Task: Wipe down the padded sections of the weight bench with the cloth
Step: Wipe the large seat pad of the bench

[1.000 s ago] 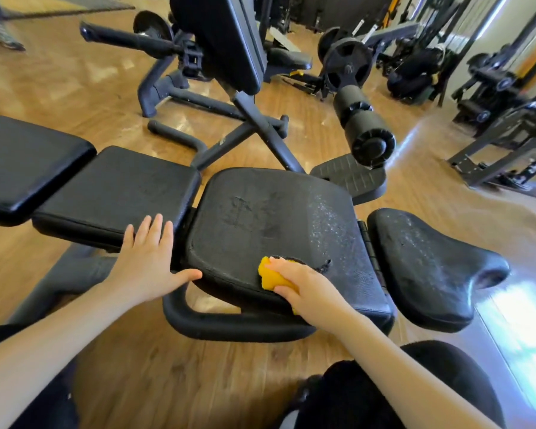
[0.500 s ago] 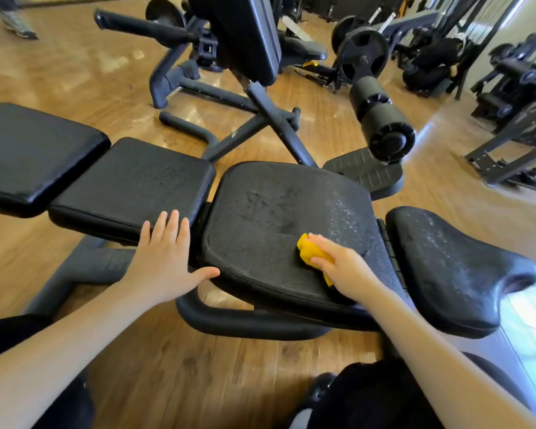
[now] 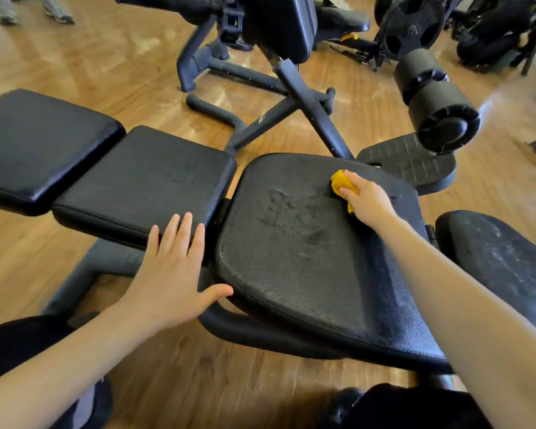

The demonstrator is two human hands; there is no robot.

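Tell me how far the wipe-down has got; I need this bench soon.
Nothing looks finished. In hand: the right hand presses the crumpled yellow cloth on the far side of the wide black middle pad, which shows smears; the left hand rests flat on the neighbouring rectangular pad. Left: the speckled seat pad and the glossy end pad.

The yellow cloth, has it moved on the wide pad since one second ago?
Yes. The yellow cloth, under the right hand, went from the near edge of the wide pad to its far edge.
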